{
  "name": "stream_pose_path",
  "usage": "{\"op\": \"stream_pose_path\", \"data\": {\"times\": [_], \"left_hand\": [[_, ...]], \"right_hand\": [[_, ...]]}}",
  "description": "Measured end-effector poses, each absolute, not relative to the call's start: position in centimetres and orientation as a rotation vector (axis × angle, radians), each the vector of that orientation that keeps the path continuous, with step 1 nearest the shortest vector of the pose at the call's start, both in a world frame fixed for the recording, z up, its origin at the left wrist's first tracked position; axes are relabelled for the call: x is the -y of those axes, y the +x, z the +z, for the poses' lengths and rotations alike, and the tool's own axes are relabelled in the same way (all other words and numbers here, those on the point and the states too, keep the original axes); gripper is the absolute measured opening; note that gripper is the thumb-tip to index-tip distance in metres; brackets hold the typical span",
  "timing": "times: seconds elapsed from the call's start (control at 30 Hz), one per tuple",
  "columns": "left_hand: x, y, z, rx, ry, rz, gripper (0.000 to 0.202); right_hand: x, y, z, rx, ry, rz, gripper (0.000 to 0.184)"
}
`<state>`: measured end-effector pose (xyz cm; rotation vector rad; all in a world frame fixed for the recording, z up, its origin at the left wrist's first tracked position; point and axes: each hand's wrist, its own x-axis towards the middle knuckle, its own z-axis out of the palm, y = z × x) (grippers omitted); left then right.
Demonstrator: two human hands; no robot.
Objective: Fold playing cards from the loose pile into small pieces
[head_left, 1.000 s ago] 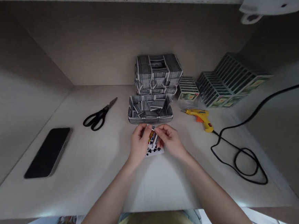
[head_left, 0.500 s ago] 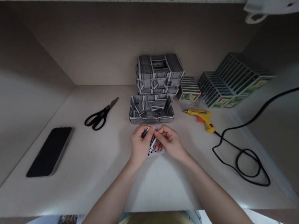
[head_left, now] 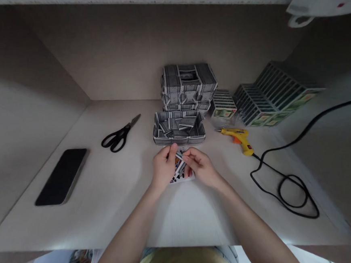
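Note:
My left hand (head_left: 163, 167) and my right hand (head_left: 200, 167) are close together near the middle of the table, both with fingers closed on a folded playing card (head_left: 180, 168). It is bent into narrow strips with a grey patterned back, and the fingers partly cover it. Beneath my hands, playing cards (head_left: 183, 179) lie face up on the tabletop, showing black pips. Just beyond my fingertips stands an open box woven from folded cards (head_left: 179, 140). Several loose folded cards (head_left: 175, 125) lie inside it.
Behind the box rises a taller structure of folded cards (head_left: 173, 81). Stacked card packs (head_left: 260, 104) stand at the back right. A yellow glue gun (head_left: 239, 138) with a black cord (head_left: 284, 177) lies right. Scissors (head_left: 118, 138) and a phone (head_left: 62, 177) lie left. A shelf edge (head_left: 141, 0) overhangs.
My left thumb has straightened and lifted toward the box. More of the folded card and of the cards beneath now shows between my hands. The view has shifted slightly.

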<state>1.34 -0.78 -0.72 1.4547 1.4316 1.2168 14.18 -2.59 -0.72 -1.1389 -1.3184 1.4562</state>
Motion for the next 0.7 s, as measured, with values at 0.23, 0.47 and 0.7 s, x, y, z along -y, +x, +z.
{"op": "stream_pose_path", "data": {"times": [0.23,0.47,0.7], "left_hand": [[0.30,0.74,-0.35,-1.243,1.373,1.036,0.041],[0.56,0.73,-0.49,-1.313,1.677,1.048,0.038],[0.87,1.36,-0.62,-1.253,1.577,1.013,0.036]], "right_hand": [[2.59,14.80,0.01,1.278,-1.078,1.532,0.024],[2.53,14.57,-0.16,1.180,-1.134,1.610,0.027],[2.74,14.19,-0.34,1.166,-1.134,1.511,0.025]]}}
